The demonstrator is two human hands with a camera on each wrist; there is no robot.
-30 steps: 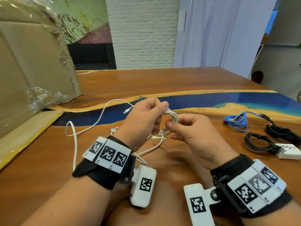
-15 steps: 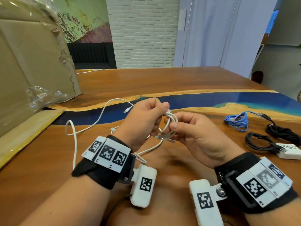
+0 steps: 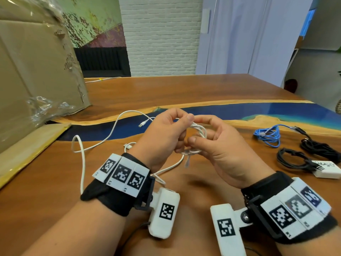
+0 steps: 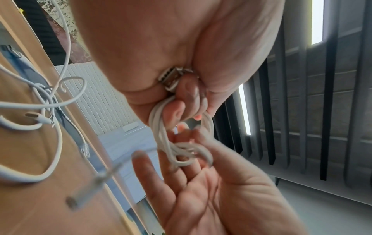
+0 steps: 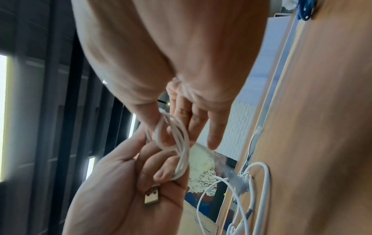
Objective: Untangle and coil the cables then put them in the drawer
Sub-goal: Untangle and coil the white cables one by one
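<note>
I hold a small white cable coil (image 3: 201,129) above the table between both hands. My left hand (image 3: 184,130) grips one side of the coil (image 4: 161,127), with its USB plug (image 4: 171,77) tucked in the palm (image 5: 152,197). My right hand (image 3: 200,139) pinches the other side, thumb against the strands (image 5: 181,139) and index finger arched over the top. A short tail with a small plug (image 3: 187,163) dangles blurred under the coil. More loose white cable (image 3: 83,150) trails over the table to the left.
A coiled blue cable (image 3: 267,134), two black cable bundles (image 3: 293,159) (image 3: 321,148) and a white adapter (image 3: 328,169) lie at the right. A large cardboard box (image 3: 36,71) stands at the left. The wooden table (image 3: 166,89) has a blue resin strip.
My right hand's fingers have lifted and arched over the top of the coil. The short tail plug has swung from pointing left to hanging below. The left hand keeps its grip.
</note>
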